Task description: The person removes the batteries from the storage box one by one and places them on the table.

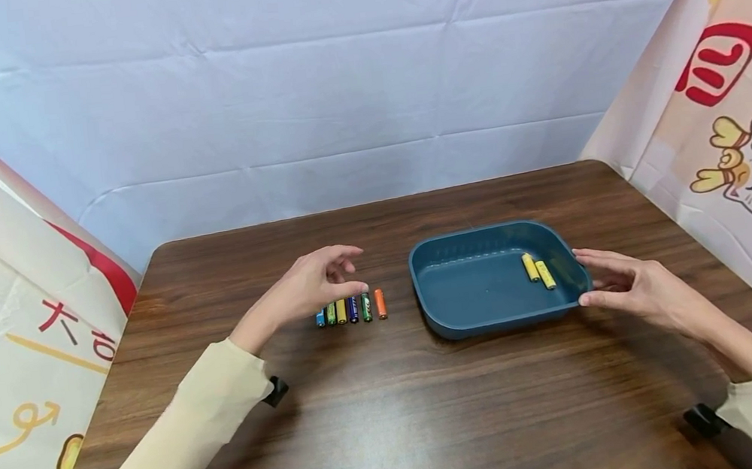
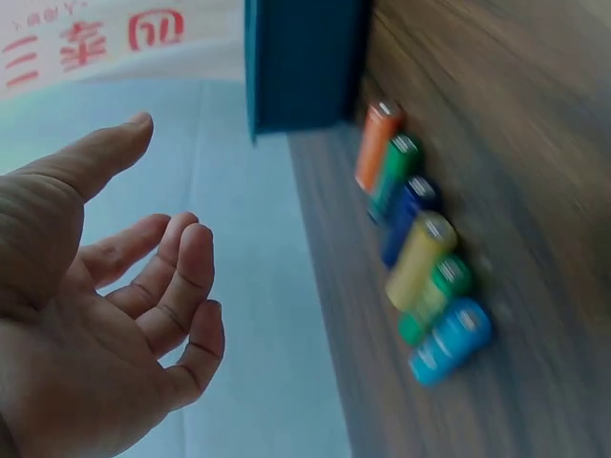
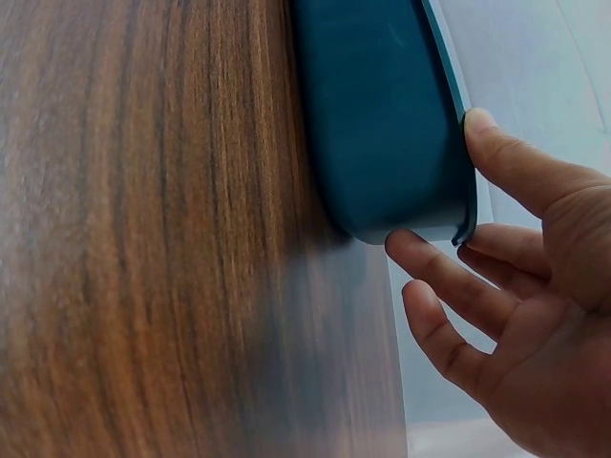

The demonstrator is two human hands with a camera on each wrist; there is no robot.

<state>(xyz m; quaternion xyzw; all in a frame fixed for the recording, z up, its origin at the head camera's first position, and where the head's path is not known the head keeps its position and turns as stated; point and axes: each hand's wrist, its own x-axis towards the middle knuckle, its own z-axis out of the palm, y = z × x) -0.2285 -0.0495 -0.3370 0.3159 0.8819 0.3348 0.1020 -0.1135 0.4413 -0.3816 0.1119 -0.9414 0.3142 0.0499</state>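
Observation:
My left hand [image 1: 322, 277] hovers above a row of small batteries, its fingers loosely bent with nothing between them. In the left wrist view the row holds an orange battery [image 2: 379, 145], a dark green one [image 2: 394, 179], a dark blue one [image 2: 412, 219], a yellow one [image 2: 421, 260], a lighter green one [image 2: 436, 298] and a light blue one [image 2: 451, 341]. My right hand [image 1: 633, 289] holds the right end of a dark blue plastic tray [image 1: 473, 323], thumb on the rim and fingers against the end wall. Two yellow batteries [image 1: 530, 268] lie inside, towards that end.
All this is on a dark brown wooden table [image 1: 394, 421]. A pale cloth backdrop [image 1: 336, 102] hangs behind it, and printed cloths [image 1: 749, 153] hang on both sides. The tray's left wall stands a short distance right of the orange battery.

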